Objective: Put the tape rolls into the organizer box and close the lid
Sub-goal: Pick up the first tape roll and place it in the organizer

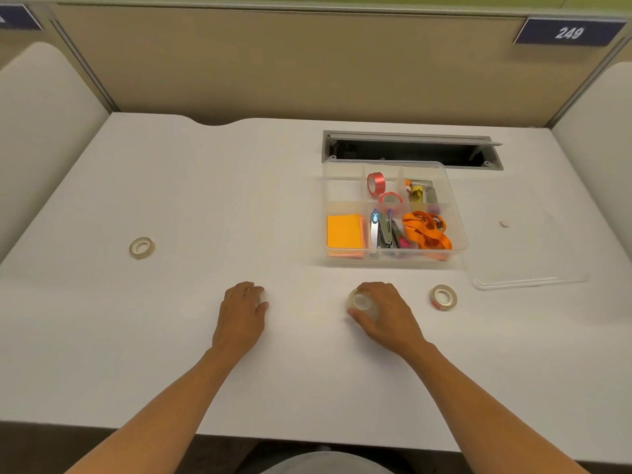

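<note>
**A:** Right hand (383,311) low and centre-right in the frame, fingers curled round a clear tape roll (361,302), thumb on the near side, the rest wrapped over the far rim. It's closed on it, though I can't tell whether the roll has left the desk (171,354).

**B:** And the left hand (241,311)?

**A:** Just left of centre, palm down on the white surface, fingers loosely bent, nothing in it that I can see.

**B:** How will that roll behave?

**A:** Light, I'd say, and stiff, a hard ring that won't crush. The glossy outer wrap could be slick, so pinching across the rim, or hooking a finger through the core, looks the safest hold.

**B:** What else is waiting?

**A:** A second roll with a reddish edge (443,297) lies flat just right of the hand. A third, pale roll (141,247) sits well apart at middle left. All ought to handle the same.

**B:** The destination?

**A:** The clear organizer box (455,213), above the right hand, upper right of centre, is open. Two pink rolls (376,183) are already in a back compartment, with orange sticky notes (344,235), a stapler (385,230) and an orange strap (427,230) in front. The clear lid (533,268) lies flat on the desk right of the box, thin and probably flexible; best lifted by an edge.
</note>
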A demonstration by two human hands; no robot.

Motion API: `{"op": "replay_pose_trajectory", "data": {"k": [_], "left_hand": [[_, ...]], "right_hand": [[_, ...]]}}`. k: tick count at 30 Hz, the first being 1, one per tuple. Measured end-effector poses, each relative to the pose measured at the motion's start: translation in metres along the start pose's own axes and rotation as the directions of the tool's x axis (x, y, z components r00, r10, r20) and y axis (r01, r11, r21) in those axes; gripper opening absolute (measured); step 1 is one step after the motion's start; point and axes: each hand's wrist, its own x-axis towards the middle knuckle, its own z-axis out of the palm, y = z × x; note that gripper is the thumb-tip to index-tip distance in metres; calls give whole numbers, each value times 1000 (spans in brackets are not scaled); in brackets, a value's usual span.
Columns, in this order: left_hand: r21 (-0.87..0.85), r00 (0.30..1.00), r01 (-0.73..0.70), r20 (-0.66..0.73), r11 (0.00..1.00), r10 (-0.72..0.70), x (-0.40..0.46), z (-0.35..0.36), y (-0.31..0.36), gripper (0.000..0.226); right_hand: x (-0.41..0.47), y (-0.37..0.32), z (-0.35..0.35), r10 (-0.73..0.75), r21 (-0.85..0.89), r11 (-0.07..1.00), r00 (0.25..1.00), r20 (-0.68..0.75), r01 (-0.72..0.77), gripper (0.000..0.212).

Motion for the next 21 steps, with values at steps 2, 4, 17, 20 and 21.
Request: {"op": "replay_pose_trajectory", "data": {"k": [2,4,17,20,21], "left_hand": [[-108,999,-18,-46,994,13,7,-3,9,34],[-201,995,-39,-99,979,19,19,-9,22,29],[-313,967,-255,-101,915,235,147,-48,146,24],[-216,967,-248,-3,944,253,189,-41,174,28],[-182,964,-256,26,949,265,201,-37,181,29]], "right_hand": [[7,-2,-5,-8,64,998,999,-40,11,35],[14,-5,-11,-27,98,995,996,-83,35,28],[69,-2,-48,11,189,981,956,-294,46,43],[78,2,-52,30,180,983,958,-285,23,44],[80,3,-52,31,180,984,961,-276,20,45]]}}
